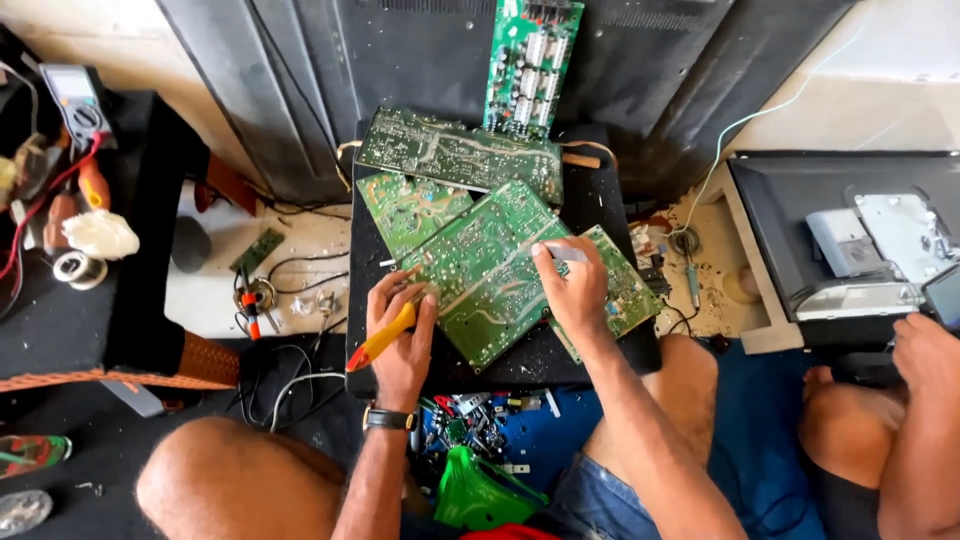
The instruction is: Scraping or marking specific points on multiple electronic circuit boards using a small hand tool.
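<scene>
A large green circuit board (490, 275) lies solder side up on a black stand (600, 205), atop other green boards. My left hand (400, 335) grips a yellow-handled soldering iron (378, 343), its tip against the board's left part. My right hand (570, 285) pinches a thin silvery piece (566, 254) over the board's upper right and rests on the board.
More green boards (455, 152) (532, 62) lie farther back against a dark panel. A multimeter (72, 100) and solder spool (78, 268) sit at left. Loose parts and a green plastic piece (475, 495) lie between my knees. Another person's hand (925, 350) and knee are at right.
</scene>
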